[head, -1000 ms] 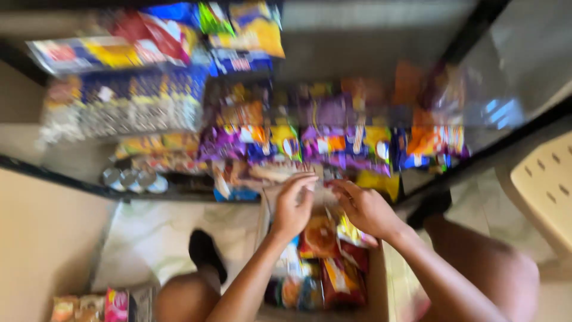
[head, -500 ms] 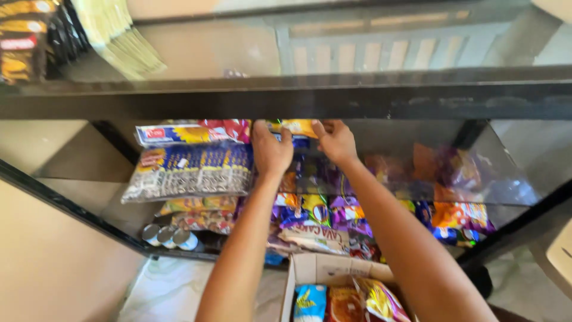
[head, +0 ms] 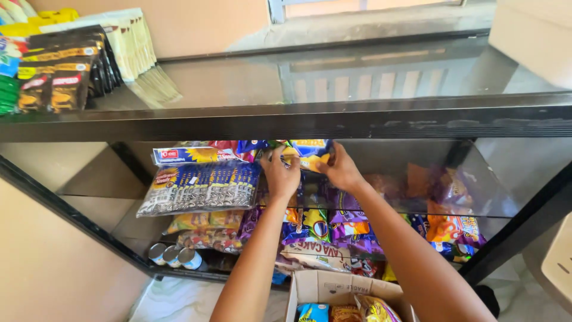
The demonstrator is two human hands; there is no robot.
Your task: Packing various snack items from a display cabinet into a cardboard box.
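Note:
Both my hands reach into the upper glass shelf of a black-framed display cabinet. My left hand [head: 279,174] and my right hand [head: 338,170] grip a yellow and blue snack packet [head: 308,152] from either side, held among other packets on that shelf. To the left of it lie a blue packet with a sunflower picture [head: 190,155] and a clear pack of small seed sachets [head: 199,188]. Below my arms stands an open cardboard box [head: 333,285] with several colourful snack bags inside.
The cabinet's dark top edge [head: 310,122] runs across the view, with dark and pale sachets [head: 71,65] stacked on the glass top at left. Purple and orange snack bags [head: 351,229] fill the lower shelf. Small cans [head: 173,256] sit at lower left. A pale chair [head: 557,262] is at right.
A second ago my hands were down at the cardboard box. They rose to the upper shelf with a packet, and the view tilted up to show the cabinet top.

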